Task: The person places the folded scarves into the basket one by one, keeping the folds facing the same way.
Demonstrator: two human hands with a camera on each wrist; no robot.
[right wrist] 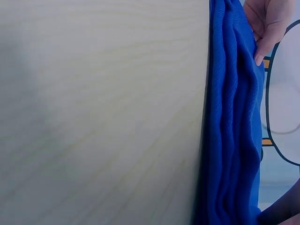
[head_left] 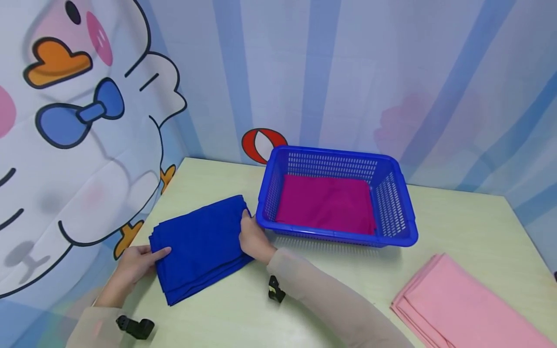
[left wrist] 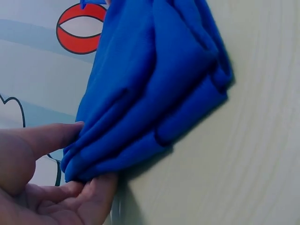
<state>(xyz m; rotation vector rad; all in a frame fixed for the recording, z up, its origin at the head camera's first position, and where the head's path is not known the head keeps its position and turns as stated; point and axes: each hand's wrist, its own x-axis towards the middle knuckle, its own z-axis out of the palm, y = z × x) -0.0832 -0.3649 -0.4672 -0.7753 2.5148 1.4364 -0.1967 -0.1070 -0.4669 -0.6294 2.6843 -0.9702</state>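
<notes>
A folded blue cloth lies at the left of the table, its layers stacked at the near edge. My left hand pinches its left edge, thumb on top and fingers underneath, as the left wrist view shows on the cloth's layered end. At the opposite edge my right hand grips the cloth close to the basket, thumb on top; its other fingers are mostly hidden. In the right wrist view the folded layers run along the table.
Right beside the right hand stands a blue plastic basket with a folded magenta cloth inside. A folded pink cloth lies at the near right of the pale table. A printed curtain hangs behind.
</notes>
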